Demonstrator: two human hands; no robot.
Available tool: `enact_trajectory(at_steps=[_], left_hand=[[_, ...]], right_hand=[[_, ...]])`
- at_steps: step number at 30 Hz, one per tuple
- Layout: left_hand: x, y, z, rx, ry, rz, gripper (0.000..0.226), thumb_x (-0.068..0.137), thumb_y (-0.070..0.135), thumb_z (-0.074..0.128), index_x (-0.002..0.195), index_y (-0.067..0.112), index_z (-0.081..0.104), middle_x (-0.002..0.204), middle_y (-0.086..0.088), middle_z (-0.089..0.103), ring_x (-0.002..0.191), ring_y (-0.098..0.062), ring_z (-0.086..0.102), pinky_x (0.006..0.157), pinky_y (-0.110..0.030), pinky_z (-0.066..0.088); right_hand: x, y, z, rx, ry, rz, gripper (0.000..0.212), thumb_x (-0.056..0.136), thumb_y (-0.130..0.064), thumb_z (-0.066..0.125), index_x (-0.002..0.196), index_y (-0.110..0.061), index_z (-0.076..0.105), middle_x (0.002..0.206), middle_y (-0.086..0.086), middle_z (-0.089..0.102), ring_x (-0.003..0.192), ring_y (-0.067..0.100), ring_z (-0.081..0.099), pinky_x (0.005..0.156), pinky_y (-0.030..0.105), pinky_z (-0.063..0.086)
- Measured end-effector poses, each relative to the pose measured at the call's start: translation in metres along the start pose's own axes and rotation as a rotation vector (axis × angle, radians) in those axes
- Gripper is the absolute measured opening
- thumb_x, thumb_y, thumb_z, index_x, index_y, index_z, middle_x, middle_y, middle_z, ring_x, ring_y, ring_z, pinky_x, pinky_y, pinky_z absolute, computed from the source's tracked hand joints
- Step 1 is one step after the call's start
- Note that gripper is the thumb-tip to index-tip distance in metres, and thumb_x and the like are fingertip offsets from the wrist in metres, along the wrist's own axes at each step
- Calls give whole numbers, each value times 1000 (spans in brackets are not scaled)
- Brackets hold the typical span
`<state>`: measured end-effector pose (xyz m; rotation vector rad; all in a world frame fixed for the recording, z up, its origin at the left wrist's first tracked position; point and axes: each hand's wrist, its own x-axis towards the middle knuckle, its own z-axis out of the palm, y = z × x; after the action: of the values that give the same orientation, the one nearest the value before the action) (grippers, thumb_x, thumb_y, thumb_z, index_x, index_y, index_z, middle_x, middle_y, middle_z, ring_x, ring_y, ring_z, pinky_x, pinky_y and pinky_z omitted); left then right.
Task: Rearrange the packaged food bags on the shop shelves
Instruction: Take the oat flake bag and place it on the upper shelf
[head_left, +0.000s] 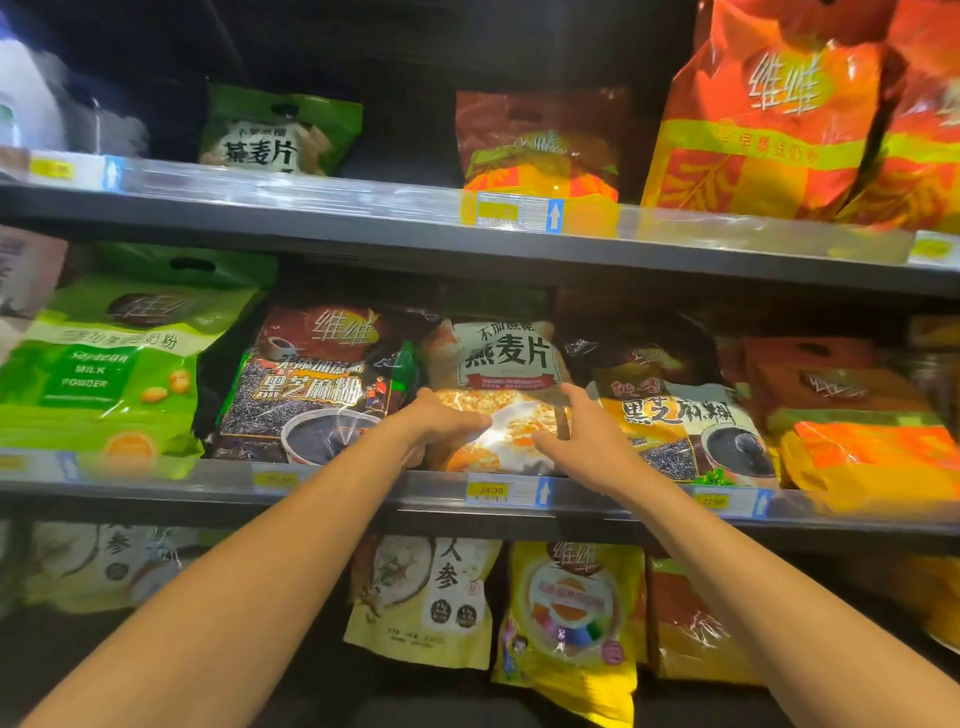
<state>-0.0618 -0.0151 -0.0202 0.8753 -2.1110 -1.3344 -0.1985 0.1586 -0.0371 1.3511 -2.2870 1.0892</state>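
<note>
Left of the hands: a black sesame paste bag (306, 389) leans against the left edge of the oatmeal bag (501, 358), just beside the left hand (441, 423); further left stands a green soybean milk powder bag (104, 364).
Right of the hands: a second black sesame paste bag (680, 415) sits just beside the right hand (587, 441), its left edge touching the oatmeal bag; beyond it lie orange bags (857, 436).
Above the hands: the upper shelf (311, 208) carries a green oatmeal bag (275, 130), a red-orange bag (540, 140) and a large orange bag (763, 114) that overhangs its front edge.
Below the hands: both forearms cross the middle shelf rail (363, 493), where a yellow price tag (491, 491) sits between the wrists; under it hang a ginseng bag (426, 597) and a yellow bag (571, 618).
In the way: the neighbouring bags press in on both sides of the oatmeal bag, leaving no gap.
Left hand: reaches in palm down, fingers curled over the lower left front of the oatmeal bag, gripping it; the thumb is hidden.
Right hand: laid on the lower right of the same bag, forefinger stretched up along its right edge, thumb flat across the front, fingers straight rather than clenched.
Oatmeal bag: stands on the middle shelf between the two hands, leaning back, label facing out, glare over its lower half.
Contents: every bag is sealed; what is inside cannot be seen.
</note>
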Motion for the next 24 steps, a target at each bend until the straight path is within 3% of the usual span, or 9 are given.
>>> enact_trajectory(at_steps=[3,6,8,10,14,16,18,21,24], left_hand=[[4,-1,-2,-2,-11,11,102,72,48,90,150,5,40,153,-10,49,132,-32,55,101,-38,51],[16,-5,-1,-72,-23,42,88,51,52,98,123,14,66,126,-10,72,110,-31,70,98,-49,57],[8,-1,-1,-118,-14,63,78,54,46,98,117,13,67,114,-11,75,100,-28,73,92,-47,60],[-4,7,-2,-163,11,72,56,71,33,94,111,10,63,105,-12,74,90,-23,71,80,-38,61],[0,16,-7,-152,34,88,81,63,46,93,124,5,59,105,-18,76,90,-25,69,79,-41,60],[-6,25,-11,-127,30,90,54,77,45,87,108,6,65,90,-15,72,79,-25,64,75,-37,55],[-10,32,-16,-72,45,85,38,86,42,81,89,11,59,79,-8,61,69,-20,56,74,-35,50],[-6,35,-23,-23,50,84,39,87,42,79,90,10,57,64,-5,50,55,-17,45,70,-33,48],[-5,41,-28,-5,51,85,42,89,40,78,75,14,48,63,-3,42,55,-17,40,77,-34,48]], right_hand=[[0,1,1,1,-2,-13,91,85,-38,74,160,-17,26,159,5,43,142,26,46,113,50,45],[1,3,1,14,-8,-19,95,85,-37,75,161,-17,22,163,4,38,146,27,41,115,49,43],[0,4,0,32,-7,-15,96,85,-37,74,162,-19,19,164,3,34,148,26,38,116,48,41],[0,4,-2,59,-3,-16,97,84,-40,73,162,-22,17,165,1,32,149,24,35,117,49,40],[2,4,-8,62,26,-22,90,90,-40,70,162,-20,21,165,3,31,149,25,33,119,48,37],[4,2,-12,53,76,-30,84,90,-43,68,160,-21,27,162,5,35,146,25,37,117,49,40],[9,-1,-20,55,138,-35,78,91,-44,66,157,-20,32,158,6,40,143,27,41,114,51,42],[16,-6,-34,118,177,-3,74,96,-42,65,158,-18,32,160,9,37,144,29,41,113,47,41],[22,-7,-42,160,149,29,74,98,-42,62,159,-17,29,163,10,35,144,29,41,110,44,41]])
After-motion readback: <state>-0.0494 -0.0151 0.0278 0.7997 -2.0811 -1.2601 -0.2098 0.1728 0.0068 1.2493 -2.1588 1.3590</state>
